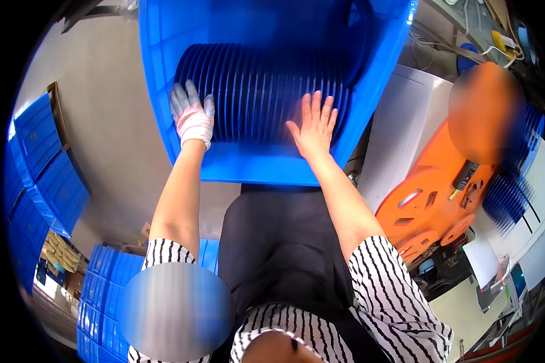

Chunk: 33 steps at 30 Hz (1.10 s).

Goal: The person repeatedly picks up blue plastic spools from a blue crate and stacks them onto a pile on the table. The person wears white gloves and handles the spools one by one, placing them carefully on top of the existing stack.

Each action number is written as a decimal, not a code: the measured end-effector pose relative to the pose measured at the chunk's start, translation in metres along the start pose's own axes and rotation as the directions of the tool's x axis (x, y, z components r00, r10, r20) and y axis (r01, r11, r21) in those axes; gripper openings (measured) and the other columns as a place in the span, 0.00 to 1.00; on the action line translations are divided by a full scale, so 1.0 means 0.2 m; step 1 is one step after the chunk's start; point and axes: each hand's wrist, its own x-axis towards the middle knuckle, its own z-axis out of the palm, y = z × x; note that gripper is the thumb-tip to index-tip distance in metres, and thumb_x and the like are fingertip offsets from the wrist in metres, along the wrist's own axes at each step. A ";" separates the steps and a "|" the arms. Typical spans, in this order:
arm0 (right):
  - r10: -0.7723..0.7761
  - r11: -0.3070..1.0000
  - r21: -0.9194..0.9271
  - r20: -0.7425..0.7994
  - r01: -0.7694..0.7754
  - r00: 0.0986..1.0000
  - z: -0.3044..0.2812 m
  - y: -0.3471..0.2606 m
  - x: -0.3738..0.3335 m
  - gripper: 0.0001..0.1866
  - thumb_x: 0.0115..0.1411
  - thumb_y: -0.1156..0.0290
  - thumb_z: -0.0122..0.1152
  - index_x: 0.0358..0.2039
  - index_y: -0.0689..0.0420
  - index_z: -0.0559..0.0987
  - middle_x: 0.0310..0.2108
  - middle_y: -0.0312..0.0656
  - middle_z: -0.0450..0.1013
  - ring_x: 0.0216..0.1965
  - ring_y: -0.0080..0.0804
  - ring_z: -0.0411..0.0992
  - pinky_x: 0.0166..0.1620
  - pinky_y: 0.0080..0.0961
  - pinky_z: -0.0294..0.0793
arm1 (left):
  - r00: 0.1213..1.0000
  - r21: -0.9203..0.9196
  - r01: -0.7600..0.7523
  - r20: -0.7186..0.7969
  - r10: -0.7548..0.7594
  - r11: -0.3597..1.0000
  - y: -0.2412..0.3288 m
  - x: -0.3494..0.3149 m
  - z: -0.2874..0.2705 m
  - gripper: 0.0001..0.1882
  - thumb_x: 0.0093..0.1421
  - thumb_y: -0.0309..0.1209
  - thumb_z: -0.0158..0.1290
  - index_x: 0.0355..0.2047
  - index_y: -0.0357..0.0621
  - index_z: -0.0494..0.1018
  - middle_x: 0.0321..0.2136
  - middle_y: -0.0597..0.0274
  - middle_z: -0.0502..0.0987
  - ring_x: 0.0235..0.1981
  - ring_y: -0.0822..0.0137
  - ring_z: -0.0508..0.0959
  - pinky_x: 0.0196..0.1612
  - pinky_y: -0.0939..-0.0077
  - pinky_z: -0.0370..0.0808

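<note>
A row of thin, round, dark blue plastic discs (254, 94) stands on edge, packed side by side, inside a large blue plastic crate (257, 173) in front of my body. On the left end of the row lies my left hand (192, 118), in a pale glove with grey fingertips; its fingers are stretched out. My right hand (316, 128), bare, rests at the right part of the row with its fingers spread. Neither hand grips a disc. Another large disc (360, 42) leans at the crate's far right; shadow and blur hide its details.
To the right stands an orange machine (421, 175) with round cutout plates, beside a white panel (393, 115). More blue discs (507, 202) stand on a white surface beyond it. Blue crates (48, 151) are at the left, with further stacked crates (100, 302) at the lower left.
</note>
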 end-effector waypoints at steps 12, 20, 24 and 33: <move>0.040 0.987 0.154 0.066 -0.050 0.997 -0.89 0.23 -0.72 0.44 0.56 0.58 0.62 0.68 0.48 0.51 0.71 0.47 0.38 0.71 0.52 0.34 0.66 0.58 0.37 | 0.867 0.013 0.095 0.491 -0.089 0.995 0.10 -0.90 -0.75 0.38 0.62 0.46 0.46 0.67 0.40 0.49 0.67 0.42 0.49 0.68 0.45 0.48 0.69 0.51 0.40; 0.157 0.984 0.129 -0.280 -0.125 0.947 -1.66 1.41 -0.52 0.41 0.56 0.66 0.62 0.67 0.55 0.54 0.70 0.49 0.44 0.71 0.50 0.38 0.69 0.43 0.42 | 0.874 -0.077 -0.024 0.482 0.058 0.997 0.44 -1.05 -0.99 0.37 0.62 0.40 0.46 0.67 0.40 0.48 0.67 0.43 0.49 0.67 0.46 0.50 0.68 0.54 0.46; 0.450 0.893 0.345 -0.658 -0.290 0.604 -2.13 2.17 -0.16 0.41 0.57 0.66 0.63 0.66 0.60 0.53 0.68 0.54 0.45 0.69 0.48 0.45 0.68 0.38 0.47 | 0.833 -0.077 -0.095 0.540 0.122 0.993 0.70 -1.13 -1.01 0.37 0.60 0.39 0.47 0.66 0.38 0.49 0.66 0.43 0.51 0.67 0.45 0.51 0.68 0.54 0.48; 0.784 0.344 0.661 0.188 -0.667 0.591 -2.56 2.99 0.57 0.46 0.46 0.47 0.72 0.55 0.70 0.69 0.55 0.59 0.67 0.57 0.49 0.66 0.59 0.40 0.64 | 0.747 -0.097 -0.078 0.653 0.123 0.992 1.20 -1.26 -0.99 0.38 0.56 0.35 0.52 0.65 0.37 0.51 0.65 0.45 0.53 0.66 0.45 0.53 0.67 0.56 0.50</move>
